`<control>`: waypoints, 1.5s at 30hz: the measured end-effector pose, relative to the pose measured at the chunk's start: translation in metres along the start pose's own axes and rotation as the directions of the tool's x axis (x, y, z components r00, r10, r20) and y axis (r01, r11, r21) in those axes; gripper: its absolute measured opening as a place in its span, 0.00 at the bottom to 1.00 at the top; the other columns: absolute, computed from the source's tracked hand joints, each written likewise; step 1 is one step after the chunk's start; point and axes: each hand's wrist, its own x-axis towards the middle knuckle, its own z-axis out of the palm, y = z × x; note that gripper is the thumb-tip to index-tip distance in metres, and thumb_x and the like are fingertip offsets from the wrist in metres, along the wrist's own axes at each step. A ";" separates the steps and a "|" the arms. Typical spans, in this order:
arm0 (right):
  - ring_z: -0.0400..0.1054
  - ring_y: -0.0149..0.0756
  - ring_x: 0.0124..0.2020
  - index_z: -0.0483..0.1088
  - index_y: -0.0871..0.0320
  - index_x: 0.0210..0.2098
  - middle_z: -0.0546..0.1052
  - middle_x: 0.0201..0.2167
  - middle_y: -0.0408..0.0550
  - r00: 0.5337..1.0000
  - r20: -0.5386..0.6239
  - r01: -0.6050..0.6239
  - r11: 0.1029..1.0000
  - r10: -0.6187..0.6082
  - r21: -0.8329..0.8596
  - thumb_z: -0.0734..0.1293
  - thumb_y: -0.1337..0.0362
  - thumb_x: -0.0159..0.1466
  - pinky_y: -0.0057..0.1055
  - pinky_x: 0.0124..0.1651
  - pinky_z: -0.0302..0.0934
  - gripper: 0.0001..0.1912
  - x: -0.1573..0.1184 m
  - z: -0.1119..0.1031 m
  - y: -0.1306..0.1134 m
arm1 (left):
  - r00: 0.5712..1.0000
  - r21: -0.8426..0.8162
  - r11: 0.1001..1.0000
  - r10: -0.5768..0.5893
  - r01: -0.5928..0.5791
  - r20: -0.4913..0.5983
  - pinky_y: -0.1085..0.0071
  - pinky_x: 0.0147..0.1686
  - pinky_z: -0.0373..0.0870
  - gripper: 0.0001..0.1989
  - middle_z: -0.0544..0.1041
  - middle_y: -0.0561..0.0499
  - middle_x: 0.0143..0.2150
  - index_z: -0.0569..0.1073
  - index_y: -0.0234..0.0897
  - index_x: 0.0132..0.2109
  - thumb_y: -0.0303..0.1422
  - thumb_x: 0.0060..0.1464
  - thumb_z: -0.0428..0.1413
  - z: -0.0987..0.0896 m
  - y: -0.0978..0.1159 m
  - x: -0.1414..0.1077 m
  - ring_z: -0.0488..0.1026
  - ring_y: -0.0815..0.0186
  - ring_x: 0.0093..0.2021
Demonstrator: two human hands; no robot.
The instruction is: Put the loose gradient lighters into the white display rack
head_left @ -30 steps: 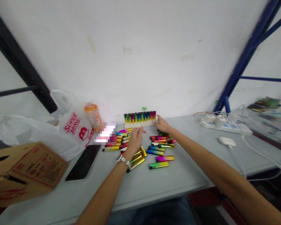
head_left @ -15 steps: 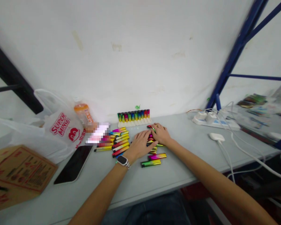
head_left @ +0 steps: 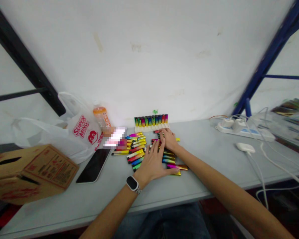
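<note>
My left hand, with a watch on its wrist, lies over colourful lighters, its fingers spread and its thumb stretched over the nearest ones. Just beyond it, my right hand rests on the far part of the same pile, fingers bent over the lighters; what is under them is partly hidden. Left of my hands lies a group of lighters side by side. Behind, a row of upright lighters stands in a white holder by the wall.
On the left are a cardboard box, a plastic bag, a black phone and an orange-capped bottle. A power strip with white cables and a white charger lie to the right on the grey table.
My left hand has moved nearer the table's front, its fingers and thumb now spread wider over the lighters. My right hand stays on the pile. The view has turned slightly left.
</note>
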 end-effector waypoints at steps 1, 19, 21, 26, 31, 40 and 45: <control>0.65 0.41 0.55 0.69 0.56 0.53 0.70 0.53 0.55 1.000 -0.008 0.016 0.998 -0.015 0.059 0.54 0.63 0.71 0.41 0.60 0.55 0.17 0.003 -0.001 0.002 | 1.000 0.010 1.000 -0.011 0.011 -0.011 0.43 0.66 0.48 0.60 0.54 0.33 0.71 0.39 0.37 0.74 0.69 0.46 0.47 0.000 -0.001 0.002 0.52 0.42 0.71; 0.67 0.52 0.51 0.79 0.54 0.45 0.77 0.47 0.55 0.918 0.344 0.314 0.893 -0.199 -0.322 0.70 0.60 0.58 0.41 0.51 0.58 0.15 0.042 -0.047 0.008 | 0.977 0.053 0.981 -0.181 0.188 -0.110 0.56 0.53 0.65 0.15 0.74 0.42 0.50 0.73 0.36 0.49 0.36 0.67 0.44 -0.006 -0.062 0.053 0.70 0.54 0.52; 0.69 0.50 0.48 0.79 0.55 0.42 0.78 0.42 0.54 0.889 0.399 0.372 0.863 -0.225 -0.343 0.71 0.63 0.55 0.38 0.47 0.59 0.14 0.049 -0.049 0.004 | 0.973 0.016 0.982 -0.187 0.191 -0.137 0.57 0.53 0.66 0.13 0.74 0.43 0.48 0.73 0.36 0.46 0.35 0.66 0.46 -0.007 -0.065 0.052 0.70 0.55 0.52; 0.69 0.43 0.37 0.78 0.61 0.33 0.77 0.36 0.55 0.847 0.395 0.481 0.827 -0.354 -0.290 0.72 0.68 0.52 0.33 0.39 0.58 0.08 0.056 -0.048 -0.002 | 0.959 -0.115 0.982 -0.174 0.152 -0.225 0.57 0.53 0.66 0.10 0.75 0.43 0.44 0.74 0.36 0.43 0.33 0.64 0.49 -0.006 -0.071 0.055 0.71 0.55 0.50; 0.65 0.34 0.32 0.76 0.62 0.32 0.75 0.32 0.49 0.911 0.057 0.388 0.896 -0.408 0.218 0.70 0.63 0.56 0.30 0.37 0.58 0.07 0.048 -0.039 -0.003 | 0.912 -0.554 0.823 -0.318 0.129 -0.260 0.62 0.50 0.69 0.13 0.76 0.43 0.48 0.73 0.34 0.48 0.38 0.61 0.54 -0.006 -0.076 0.076 0.73 0.59 0.48; 0.55 0.30 0.24 0.75 0.58 0.36 0.62 0.20 0.37 0.954 -0.268 0.280 0.707 -0.131 0.649 0.68 0.56 0.59 0.29 0.30 0.52 0.12 -0.001 -0.015 -0.012 | 0.904 -0.800 0.600 -0.335 -0.011 -0.264 0.72 0.32 0.67 0.19 0.72 0.54 0.27 0.68 0.38 0.37 0.49 0.64 0.47 -0.002 -0.049 0.079 0.70 0.68 0.29; 0.58 0.31 0.25 0.69 0.57 0.30 0.67 0.22 0.39 0.948 -0.318 0.234 0.656 0.009 0.718 0.67 0.56 0.59 0.29 0.32 0.55 0.10 -0.008 -0.018 -0.005 | 0.899 -0.929 0.370 -0.408 0.005 -0.158 0.75 0.21 0.55 0.23 0.61 0.59 0.19 0.70 0.37 0.36 0.54 0.61 0.48 -0.009 -0.039 0.070 0.57 0.73 0.18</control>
